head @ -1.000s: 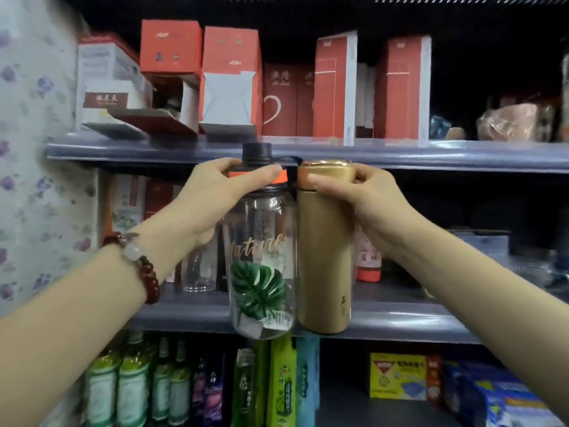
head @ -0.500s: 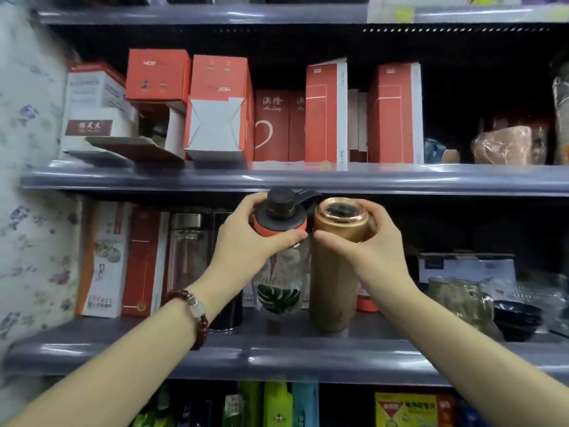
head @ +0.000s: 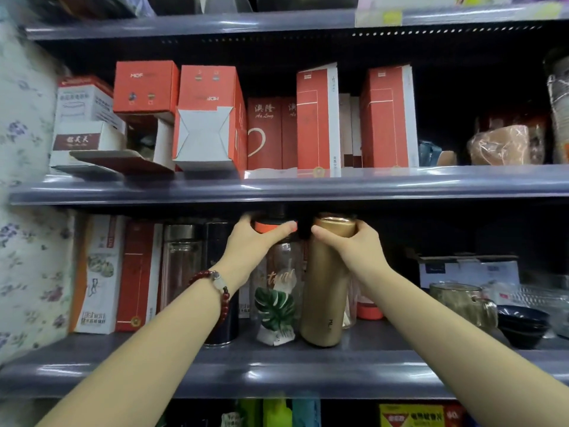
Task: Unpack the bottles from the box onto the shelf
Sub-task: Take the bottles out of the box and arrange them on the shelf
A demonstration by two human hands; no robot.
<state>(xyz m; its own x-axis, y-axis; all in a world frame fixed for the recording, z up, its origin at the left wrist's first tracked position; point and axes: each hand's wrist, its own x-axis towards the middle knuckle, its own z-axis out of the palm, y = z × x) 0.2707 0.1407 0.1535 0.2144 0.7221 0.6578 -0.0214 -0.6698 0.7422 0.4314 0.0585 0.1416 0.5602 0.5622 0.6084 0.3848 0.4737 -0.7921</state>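
My left hand (head: 251, 241) wraps the orange collar of the clear bottle (head: 277, 303), the one with the green leaf inside, and my right hand (head: 354, 246) is closed round the top of the gold bottle (head: 323, 291). Both bottles stand on the grey shelf (head: 277, 369), side by side and touching or nearly so; the gold one looks slightly tilted. Their tops sit just beneath the front lip of the shelf above (head: 277, 188), which hides the clear bottle's dark cap.

Just left of the clear bottle, behind my wrist with its red bead bracelet (head: 220, 292), stands a black flask (head: 220, 303), then a glass bottle (head: 181, 266) and a red box (head: 138, 275). Behind the gold bottle an orange-based item (head: 368, 309) shows. Further right sit a glass mug (head: 462, 303) and dark bowls (head: 522, 325), well apart.
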